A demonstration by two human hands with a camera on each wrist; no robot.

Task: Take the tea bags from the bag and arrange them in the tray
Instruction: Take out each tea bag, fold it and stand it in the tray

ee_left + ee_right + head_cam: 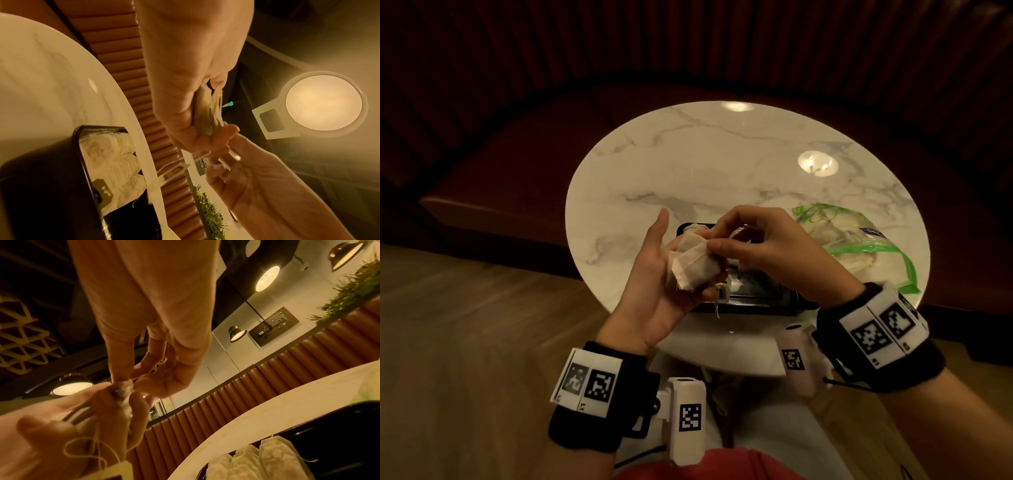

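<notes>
A small stack of paper tea bags (pixel 695 265) lies in my left hand (pixel 654 263), whose fingers curl under it, above the near left part of the black tray (pixel 760 299). My right hand (pixel 739 240) pinches the top tea bag's upper corner with thumb and fingertips. Strings and tags (pixel 717 301) dangle below the stack. In the left wrist view the left hand (pixel 185 116) clamps the tea bags (pixel 203 112), and several tea bags (pixel 115 155) stand in a row inside the tray (pixel 47 178). The right wrist view shows the right hand (pixel 144 378) pinching a tea bag (pixel 125 387).
A clear plastic zip bag (pixel 859 246) with green trim lies on the round marble table (pixel 705 164), right of the tray. A red-brown padded bench (pixel 517 154) curves behind the table. Wooden floor lies to the left.
</notes>
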